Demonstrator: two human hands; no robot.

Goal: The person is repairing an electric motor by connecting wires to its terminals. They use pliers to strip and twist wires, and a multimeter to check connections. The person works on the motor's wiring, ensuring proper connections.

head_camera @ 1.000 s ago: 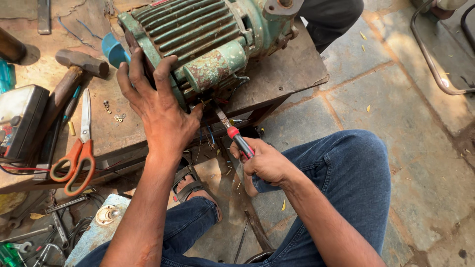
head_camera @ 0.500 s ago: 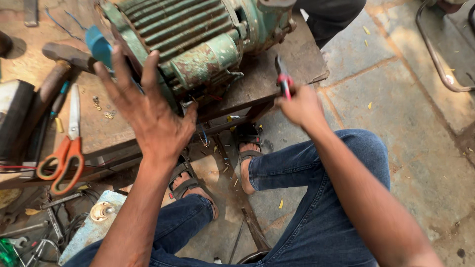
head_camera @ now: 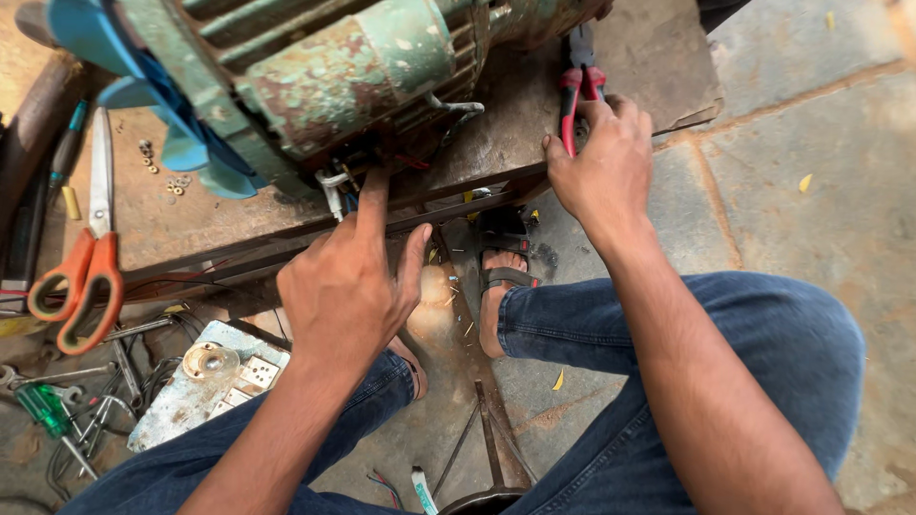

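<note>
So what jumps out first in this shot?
The rusty green ribbed electric motor with its blue plastic fan, lying on the worn metal bench at top. The left hand reaches to its underside, while the right hand holds red-handled pliers beside it. Orange-handled scissors lie far left.

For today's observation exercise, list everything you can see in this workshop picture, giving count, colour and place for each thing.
Motor: one, green and rusty, on the bench.
Fan: one, blue, at the motor's left end.
Bench: one, brown metal, across the top.
Scissors: one, orange handles, bench left.
Pliers: one, red handles, in the right hand.
Washers: several, small, beside the scissors.
Screwdriver: one, green handle, floor lower left.
Sandal: one, black, under the bench.
Left hand: finger at the motor's wires.
Right hand: grips the pliers.
</note>
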